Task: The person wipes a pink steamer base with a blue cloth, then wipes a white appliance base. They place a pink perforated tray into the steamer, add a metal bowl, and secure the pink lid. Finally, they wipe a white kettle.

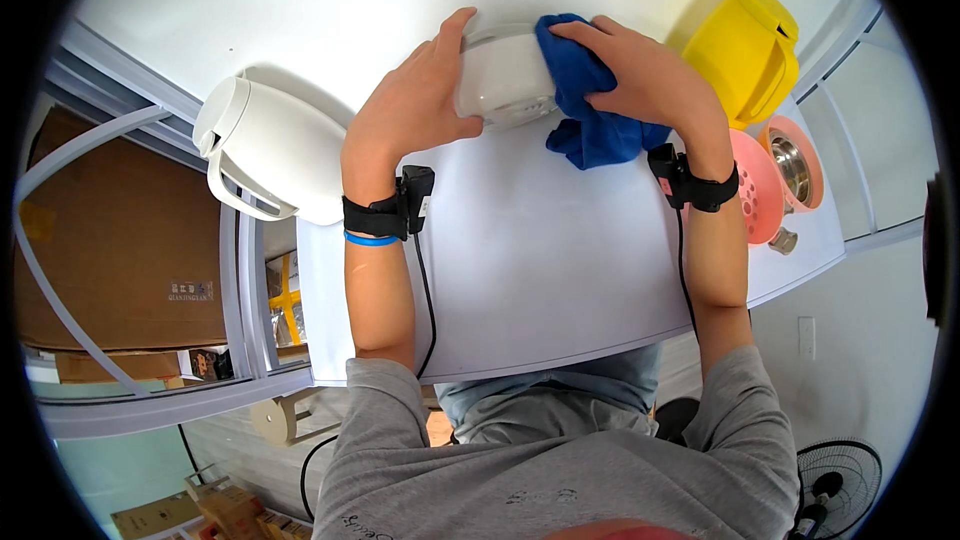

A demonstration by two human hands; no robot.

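Observation:
Between my two hands is a clear see-through container (507,77), tilted on its side above the white table (540,270). My left hand (420,90) curves round its left end, thumb near the lower side and fingers along the upper side. At the other end, my right hand (640,70) grips a blue cloth (585,90) pressed against the container. Part of the cloth hangs below my right palm. The cloth and right fingers hide the container's right end.
A white lidded pitcher (275,140) lies or leans at the left, a yellow lidded pitcher (740,55) at the right. Near the right edge are a pink perforated piece (755,190) and a pink-rimmed metal bowl (793,165). Black cords (426,290) run from both wrist straps.

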